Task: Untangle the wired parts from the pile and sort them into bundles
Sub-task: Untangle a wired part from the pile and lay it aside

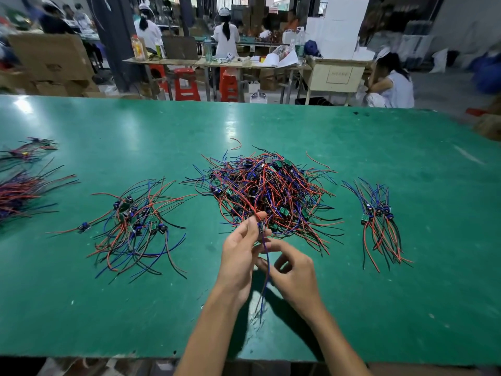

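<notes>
The pile (268,191) is a dense tangle of red, blue and black wires with small green boards and dark blue parts caught in it, lying at the middle of the green table (352,308). Left of it lies a looser bundle (135,226) with wires fanned in all directions. Right of the pile, well apart, a neater bundle (379,221) has its parts gathered at the middle and its wires running roughly away from and toward the viewer.

The left hand (240,253), raised at the near edge of the pile, pinches one wired part (260,226) between thumb and fingertips. Its red wire leads up into the pile; its blue and dark wires hang down toward the viewer, so its long axis runs near to far. The right hand (291,270), fingers curled, pinches the hanging blue wire just below the left hand.

At the far left edge lie more bundles (19,191).
</notes>
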### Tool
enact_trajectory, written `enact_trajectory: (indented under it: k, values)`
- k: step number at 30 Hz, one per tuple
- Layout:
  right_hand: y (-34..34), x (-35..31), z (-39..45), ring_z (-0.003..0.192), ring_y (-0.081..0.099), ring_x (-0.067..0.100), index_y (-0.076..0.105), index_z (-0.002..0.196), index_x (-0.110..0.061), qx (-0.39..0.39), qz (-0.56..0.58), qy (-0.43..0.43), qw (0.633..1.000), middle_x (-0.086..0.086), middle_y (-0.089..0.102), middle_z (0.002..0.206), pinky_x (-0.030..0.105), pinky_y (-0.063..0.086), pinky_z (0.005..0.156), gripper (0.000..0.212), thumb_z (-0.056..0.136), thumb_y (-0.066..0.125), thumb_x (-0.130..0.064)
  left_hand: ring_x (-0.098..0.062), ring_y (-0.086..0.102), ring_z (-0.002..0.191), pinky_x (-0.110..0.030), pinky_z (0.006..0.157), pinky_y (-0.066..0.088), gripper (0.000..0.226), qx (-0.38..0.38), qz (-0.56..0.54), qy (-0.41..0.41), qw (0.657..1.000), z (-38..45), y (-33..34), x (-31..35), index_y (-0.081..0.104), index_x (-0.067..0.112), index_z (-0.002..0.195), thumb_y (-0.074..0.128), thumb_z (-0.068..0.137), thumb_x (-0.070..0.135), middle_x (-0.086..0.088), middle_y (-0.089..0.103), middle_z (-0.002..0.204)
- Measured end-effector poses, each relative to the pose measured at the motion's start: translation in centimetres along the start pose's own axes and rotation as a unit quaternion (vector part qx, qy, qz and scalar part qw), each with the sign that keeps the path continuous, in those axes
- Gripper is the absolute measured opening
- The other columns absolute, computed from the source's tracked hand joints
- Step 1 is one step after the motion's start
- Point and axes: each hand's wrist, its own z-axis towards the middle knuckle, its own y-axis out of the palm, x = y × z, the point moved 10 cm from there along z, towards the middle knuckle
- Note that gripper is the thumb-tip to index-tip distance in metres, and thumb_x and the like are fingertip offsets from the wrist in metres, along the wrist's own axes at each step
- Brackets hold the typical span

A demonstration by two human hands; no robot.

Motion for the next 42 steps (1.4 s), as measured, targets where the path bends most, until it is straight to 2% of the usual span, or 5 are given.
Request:
enact_trajectory:
  k: [6, 16, 22, 29, 42]
  values:
    - [-2.0, 2.2, -0.5, 0.073, 0.063, 0.013, 0.080, 0.104, -0.025, 0.053, 0.249, 0.110, 0.961, 0.002, 0.079, 0.096, 0.024, 0.052, 0.066, 0.025, 0.080, 0.080, -0.032, -0.008, 0.062, 0.078, -0.029, 0.077, 0.044, 0.029, 0.060, 0.090, -0.018, 0.994, -0.4, -2.1, -1.1, 0.075, 0.017, 0.105, 0.074, 0.086, 0.038, 0.012, 0.072, 0.086]
    - [-3.3, 4.6, -0.7, 0.052, 0.047, 0.004, 0.074, 0.064, -0.016, 0.128, 0.247, 0.168, 0.946, -0.005, 0.060, 0.055, 0.015, 0.039, 0.052, 0.030, 0.082, 0.071, -0.040, -0.007, 0.066, 0.071, -0.029, 0.068, 0.047, 0.040, 0.035, 0.120, -0.009, 0.992, -1.9, -1.0, -3.3, 0.073, 0.019, 0.096, 0.087, 0.068, 0.043, 0.003, 0.078, 0.088]
    - [-2.7, 7.2, -1.2, 0.056, 0.052, 0.001, 0.073, 0.075, -0.014, 0.118, 0.447, 0.244, 0.853, -0.004, 0.063, 0.067, 0.011, 0.045, 0.054, 0.021, 0.085, 0.067, -0.032, -0.013, 0.060, 0.091, -0.014, 0.073, 0.044, 0.033, -0.018, 0.451, 0.310, 0.837, -2.9, -1.0, 1.5, 0.060, 0.033, 0.118, 0.073, 0.091, 0.021, 0.013, 0.062, 0.112]
    - [-1.3, 3.7, -0.8, 0.064, 0.060, 0.004, 0.068, 0.077, -0.010, -0.026, 0.196, 0.118, 0.973, -0.001, 0.071, 0.068, 0.016, 0.047, 0.062, 0.029, 0.093, 0.069, -0.033, -0.023, 0.069, 0.066, -0.025, 0.061, 0.051, 0.026, -0.161, 0.341, 0.008, 0.926, -0.7, 0.2, -1.0, 0.076, 0.011, 0.101, 0.064, 0.098, 0.033, -0.010, 0.076, 0.085]
    - [-1.7, 4.0, -0.7, 0.077, 0.064, 0.008, 0.079, 0.093, -0.024, 0.032, 0.133, 0.129, 0.982, -0.003, 0.070, 0.091, 0.025, 0.053, 0.074, 0.020, 0.100, 0.062, -0.017, -0.020, 0.070, 0.063, -0.024, 0.059, 0.056, 0.020, -0.076, 0.209, -0.065, 0.973, -1.2, -0.5, -4.1, 0.076, 0.004, 0.083, 0.062, 0.096, 0.007, -0.012, 0.072, 0.076]
